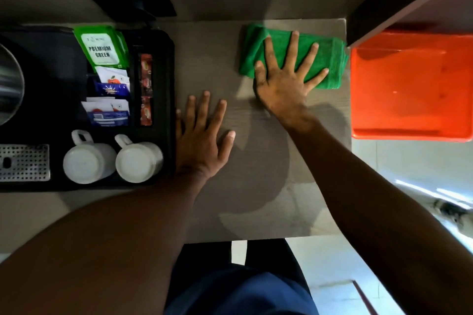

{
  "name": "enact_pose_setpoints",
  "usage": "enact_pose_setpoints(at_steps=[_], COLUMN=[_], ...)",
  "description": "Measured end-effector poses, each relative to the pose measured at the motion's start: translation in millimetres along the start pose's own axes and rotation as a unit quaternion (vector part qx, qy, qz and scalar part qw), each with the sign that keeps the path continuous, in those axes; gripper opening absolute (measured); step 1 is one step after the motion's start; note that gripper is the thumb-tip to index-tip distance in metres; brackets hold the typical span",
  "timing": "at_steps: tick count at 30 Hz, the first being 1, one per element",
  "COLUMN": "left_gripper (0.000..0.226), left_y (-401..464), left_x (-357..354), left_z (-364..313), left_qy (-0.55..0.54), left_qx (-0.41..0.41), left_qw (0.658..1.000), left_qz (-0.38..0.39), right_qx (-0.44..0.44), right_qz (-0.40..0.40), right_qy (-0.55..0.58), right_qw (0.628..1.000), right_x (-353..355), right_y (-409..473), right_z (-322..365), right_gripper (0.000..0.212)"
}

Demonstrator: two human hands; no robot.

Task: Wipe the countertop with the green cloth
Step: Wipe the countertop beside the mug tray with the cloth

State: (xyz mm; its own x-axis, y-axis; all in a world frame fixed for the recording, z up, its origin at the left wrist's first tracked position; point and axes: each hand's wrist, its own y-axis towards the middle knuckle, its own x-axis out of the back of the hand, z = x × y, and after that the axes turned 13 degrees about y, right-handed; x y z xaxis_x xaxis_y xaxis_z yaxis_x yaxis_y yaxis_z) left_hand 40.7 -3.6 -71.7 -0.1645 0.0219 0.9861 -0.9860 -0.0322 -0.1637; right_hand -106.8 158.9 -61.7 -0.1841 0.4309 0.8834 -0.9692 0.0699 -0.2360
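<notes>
Left hand (202,140) flat on grey countertop (256,186); right hand (284,79), grip spread, presses green cloth (330,59).

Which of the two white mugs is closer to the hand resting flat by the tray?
The right mug, at the tray's right edge, is closer. It sits just beside the left hand; the other mug stands farther left.

Cloth (294,55) on countertop (230,71) far right; tray (153,33) left, 2 mugs (112,161) inside
</notes>
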Motion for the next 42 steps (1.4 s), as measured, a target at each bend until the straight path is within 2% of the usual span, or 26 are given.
enact_pose_setpoints(at_steps=[6,11,17,20,27,33,36,42], left_gripper=[0.07,0.068,0.068,0.068,0.069,0.07,0.069,0.069], left_y=[-2,-4,-5,-5,-4,-5,-4,-2], left_x=[5,3,-3,1,7,4,2,4], left_z=[1,1,2,2,3,0,2,-1], left_qy=[-0.002,-0.005,-0.015,-0.013,-0.012,0.004,0.006,-0.015], left_qx=[-0.004,-0.002,-0.011,-0.01,-0.012,-0.006,-0.008,-0.001], left_qw=[1.0,1.0,0.999,0.999,1.0,1.0,1.0,1.0], left_qz=[-0.001,-0.025,-0.04,-0.031,-0.013,-0.023,-0.027,-0.01], right_qx=[0.063,0.088,0.048,0.02,-0.055,-0.058,-0.033,0.067], right_qz=[0.007,0.005,0.093,0.129,0.14,0.161,0.148,0.046], right_qy=[-0.02,-0.045,-0.059,-0.059,-0.042,-0.051,-0.027,-0.038], right_qw=[0.998,0.995,0.993,0.99,0.988,0.984,0.988,0.996], right_x=[6,2,-9,-4,11,28,23,22], right_y=[-24,-113,-290,-318,-296,-274,-213,-32], right_z=[-19,-54,-108,-116,-124,-143,-126,-74], right_gripper=[0.057,0.056,0.06,0.062,0.061,0.061,0.061,0.061])
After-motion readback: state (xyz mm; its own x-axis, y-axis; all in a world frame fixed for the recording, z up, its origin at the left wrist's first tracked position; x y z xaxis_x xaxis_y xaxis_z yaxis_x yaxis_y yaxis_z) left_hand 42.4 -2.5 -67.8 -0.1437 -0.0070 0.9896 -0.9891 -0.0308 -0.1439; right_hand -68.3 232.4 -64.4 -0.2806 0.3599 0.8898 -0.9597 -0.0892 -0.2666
